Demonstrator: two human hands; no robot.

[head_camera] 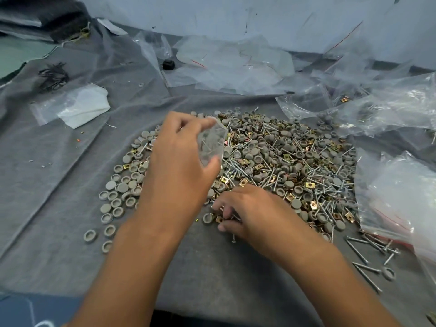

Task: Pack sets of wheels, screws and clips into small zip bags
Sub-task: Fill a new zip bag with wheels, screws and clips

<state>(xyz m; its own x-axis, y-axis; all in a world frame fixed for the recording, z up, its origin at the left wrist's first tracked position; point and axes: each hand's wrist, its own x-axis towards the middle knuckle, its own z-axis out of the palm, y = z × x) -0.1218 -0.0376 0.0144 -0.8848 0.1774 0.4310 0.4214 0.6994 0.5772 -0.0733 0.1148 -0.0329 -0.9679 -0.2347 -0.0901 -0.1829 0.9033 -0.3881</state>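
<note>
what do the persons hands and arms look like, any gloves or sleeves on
Both arms are bare from the frame edge to the wrist: no sleeves show. The left hand and the right hand wear no gloves. No rings, watch or bands are visible on either. Fingernails look short.

Your left hand (pixel 179 159) holds a small clear plastic zip bag (pixel 212 143); your right hand (pixel 245 211) pinches brass-coloured square clips (pixel 218 218) at the pile's near edge.

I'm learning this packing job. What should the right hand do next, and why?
Probably lift its pick to the small zip bag and drop it in. The right hand pinches screws and clips at the near edge of the mixed pile, while the left hand holds the bag raised above the pile, seemingly ready to receive parts.
</note>
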